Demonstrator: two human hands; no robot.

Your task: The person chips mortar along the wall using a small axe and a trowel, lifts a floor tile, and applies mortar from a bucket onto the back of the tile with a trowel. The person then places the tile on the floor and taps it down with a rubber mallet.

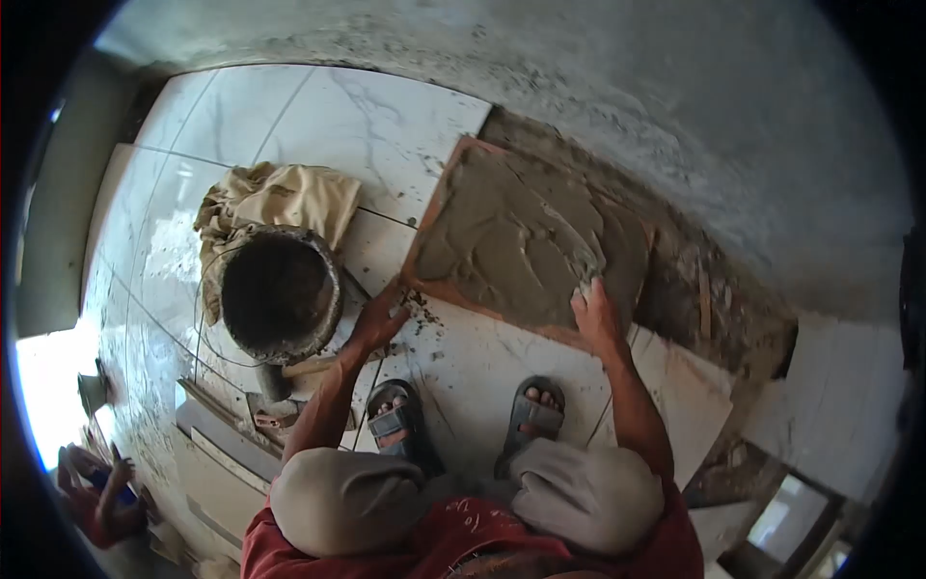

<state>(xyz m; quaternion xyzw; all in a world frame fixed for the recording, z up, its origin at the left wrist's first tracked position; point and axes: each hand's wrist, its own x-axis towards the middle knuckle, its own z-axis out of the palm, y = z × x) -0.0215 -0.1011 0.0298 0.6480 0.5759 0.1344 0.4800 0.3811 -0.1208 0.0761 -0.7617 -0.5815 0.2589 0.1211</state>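
A tile [453, 295] lies with its reddish-brown back facing up, its surface coated in wet grey mortar [511, 232] with swirled ridges. My right hand [595, 314] is closed at the tile's near right side, around what looks like a mortar-smeared trowel [585, 259]; its handle is hidden in my fist. At the tile's left corner is my left hand [379, 318], thumb and fingers apart, fingertips at or touching the edge. Left of that hand stands a mortar-crusted bucket [335, 311], dark inside, with a wire handle.
A crumpled beige cloth [309, 193] lies behind the bucket. Marbled white tiles [357, 116] cover the floor; a rough dirt strip [709, 299] runs along the grey wall [723, 125]. Tile pieces [217, 463] and tools lie at left. Another person [101, 492] is at far lower left.
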